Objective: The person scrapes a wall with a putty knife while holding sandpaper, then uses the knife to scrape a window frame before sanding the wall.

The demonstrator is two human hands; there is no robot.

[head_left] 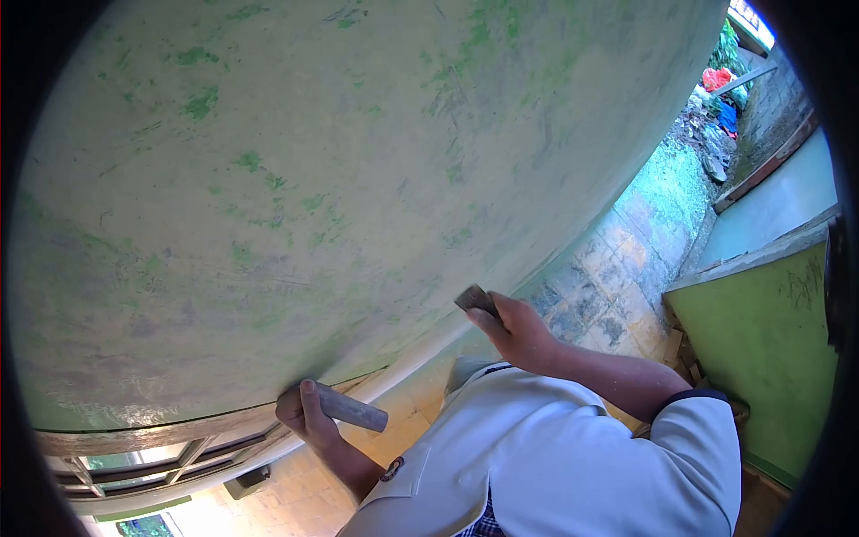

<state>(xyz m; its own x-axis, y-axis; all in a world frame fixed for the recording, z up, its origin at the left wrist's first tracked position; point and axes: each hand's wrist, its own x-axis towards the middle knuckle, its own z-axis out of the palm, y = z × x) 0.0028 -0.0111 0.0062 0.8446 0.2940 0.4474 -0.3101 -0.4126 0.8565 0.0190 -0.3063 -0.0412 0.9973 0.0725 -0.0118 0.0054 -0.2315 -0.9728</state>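
My left hand [309, 418] is wrapped round a grey cylinder [356, 410], like a short length of pipe or a tool handle. It is close to the lower edge of a large wall [268, 179] with a whitish coat and green patches. What lies at the cylinder's hidden end I cannot make out. In my right hand [519, 334] is a small, dark, flat-faced block [474, 300], pinched between thumb and fingers. This hand is in front of the wall's right edge; whether the block touches the wall cannot be seen.
A wooden window frame [179, 461] borders the wall at lower left. Worn floor tiles [617, 277] run along the wall's right side. At right stands a low green wall [761, 349]. Rubble and colourful litter [716, 116] lie at the far upper right.
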